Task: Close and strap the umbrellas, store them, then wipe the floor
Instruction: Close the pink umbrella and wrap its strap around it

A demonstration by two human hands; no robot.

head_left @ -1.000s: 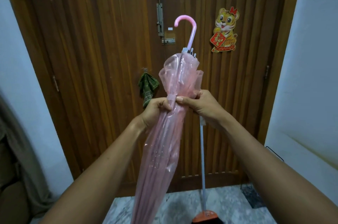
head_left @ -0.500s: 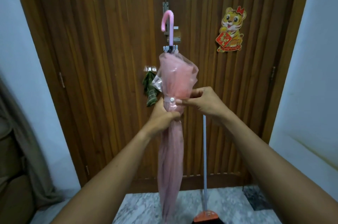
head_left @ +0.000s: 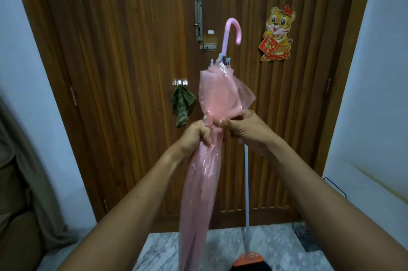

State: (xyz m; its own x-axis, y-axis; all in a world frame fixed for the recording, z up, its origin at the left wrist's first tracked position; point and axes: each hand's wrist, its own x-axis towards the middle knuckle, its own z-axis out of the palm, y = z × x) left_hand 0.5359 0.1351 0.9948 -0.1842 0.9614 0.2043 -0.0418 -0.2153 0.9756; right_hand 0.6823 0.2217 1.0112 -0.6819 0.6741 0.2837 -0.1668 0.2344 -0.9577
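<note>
A closed pink see-through umbrella (head_left: 217,98) stands upright before me, its pink hook handle (head_left: 231,32) at the top and its tip out of view below. My left hand (head_left: 195,138) grips the gathered canopy at the waist. My right hand (head_left: 245,129) pinches the strap with its small snap button (head_left: 205,118) around the same spot. Above the hands the plastic bulges loosely; below them it hangs folded and narrow.
A brown wooden double door (head_left: 132,71) with a bolt latch (head_left: 198,21) fills the background. A green cloth (head_left: 182,102) hangs on a hook there. A broom with a grey pole (head_left: 246,193) and orange head (head_left: 251,259) leans by the door. Marble floor (head_left: 276,246) lies below.
The umbrella has been turned about its axis, so the hook now curves right. The hands stay at the waist, wrapping the strap around the canopy.
</note>
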